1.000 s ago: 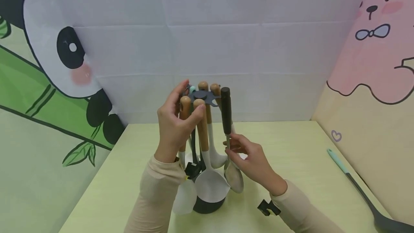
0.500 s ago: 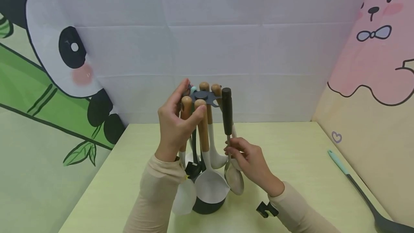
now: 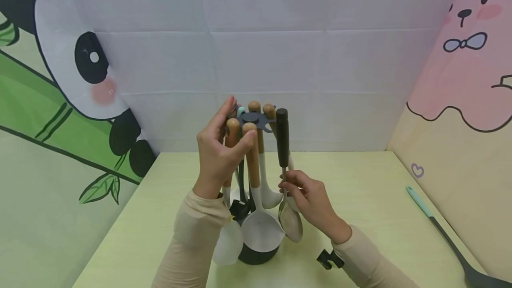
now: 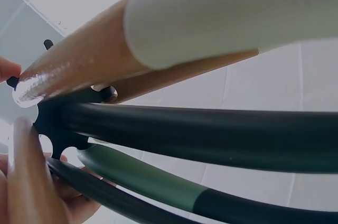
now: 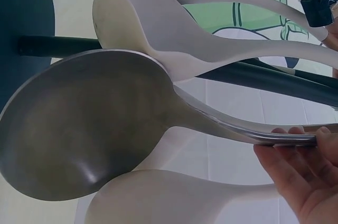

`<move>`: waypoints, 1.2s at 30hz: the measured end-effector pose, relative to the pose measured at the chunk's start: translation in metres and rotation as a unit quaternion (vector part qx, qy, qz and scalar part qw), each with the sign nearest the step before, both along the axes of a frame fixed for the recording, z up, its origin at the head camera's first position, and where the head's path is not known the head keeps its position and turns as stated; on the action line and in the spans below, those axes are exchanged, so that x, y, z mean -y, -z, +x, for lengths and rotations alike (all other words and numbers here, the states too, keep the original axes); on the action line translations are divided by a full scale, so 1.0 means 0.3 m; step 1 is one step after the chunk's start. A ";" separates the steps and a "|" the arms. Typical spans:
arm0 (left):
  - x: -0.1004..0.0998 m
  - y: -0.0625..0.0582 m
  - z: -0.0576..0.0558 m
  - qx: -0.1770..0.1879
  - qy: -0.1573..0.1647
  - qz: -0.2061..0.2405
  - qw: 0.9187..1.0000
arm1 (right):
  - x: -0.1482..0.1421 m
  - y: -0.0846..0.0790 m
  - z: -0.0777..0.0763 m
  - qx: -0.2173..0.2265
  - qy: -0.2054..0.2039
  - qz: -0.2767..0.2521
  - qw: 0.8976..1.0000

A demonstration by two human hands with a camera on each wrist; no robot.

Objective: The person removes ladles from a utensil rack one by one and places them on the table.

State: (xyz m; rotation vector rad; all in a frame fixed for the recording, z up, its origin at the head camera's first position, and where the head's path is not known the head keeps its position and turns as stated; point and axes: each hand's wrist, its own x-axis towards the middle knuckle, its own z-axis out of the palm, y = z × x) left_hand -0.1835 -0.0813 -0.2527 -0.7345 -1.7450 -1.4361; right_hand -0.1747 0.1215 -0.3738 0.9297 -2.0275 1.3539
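A dark utensil stand (image 3: pixel 256 120) carries several kitchen tools around its round black base (image 3: pixel 258 258). My left hand (image 3: pixel 214 157) holds the top of it, thumb on the wooden handle of a white ladle (image 3: pixel 262 231) and fingers behind the rack. My right hand (image 3: pixel 316 201) pinches the thin metal neck of a large serving spoon (image 3: pixel 291 222), whose black handle stands upright at the rack's right side. In the right wrist view the spoon's metal bowl (image 5: pixel 84 123) overlaps white utensils. From the left wrist, the rack's notched hub (image 4: pixel 58 121) shows among the handles.
A spatula with a mint handle (image 3: pixel 418 200) and dark blade lies along the right edge of the pale table (image 3: pixel 352 172). A white turner (image 3: pixel 228 244) hangs at the stand's front left. White panels stand behind the table.
My right hand has slid slightly down the spoon's neck, its fingers drawn closer together, and the spoon sits a touch lower. The left hand keeps its hold on the stand.
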 end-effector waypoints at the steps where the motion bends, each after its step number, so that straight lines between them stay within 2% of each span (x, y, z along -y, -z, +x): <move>1: -0.001 0.000 0.000 -0.001 0.000 -0.001 1.000 | 0.000 0.000 0.000 0.002 0.000 0.000 1.000; 10: -0.001 -0.004 -0.002 -0.001 0.002 0.000 1.000 | -0.001 -0.001 -0.005 0.000 0.003 -0.002 1.000; 17: 0.005 -0.005 -0.005 0.019 0.020 0.011 1.000 | -0.005 -0.008 -0.002 0.000 -0.003 -0.007 1.000; 25: 0.007 -0.006 -0.009 0.020 0.024 0.008 0.999 | -0.011 -0.018 0.000 -0.012 -0.003 -0.008 1.000; 36: 0.008 -0.007 -0.015 0.028 0.022 0.000 0.999 | -0.019 -0.022 0.011 0.008 -0.015 -0.018 1.000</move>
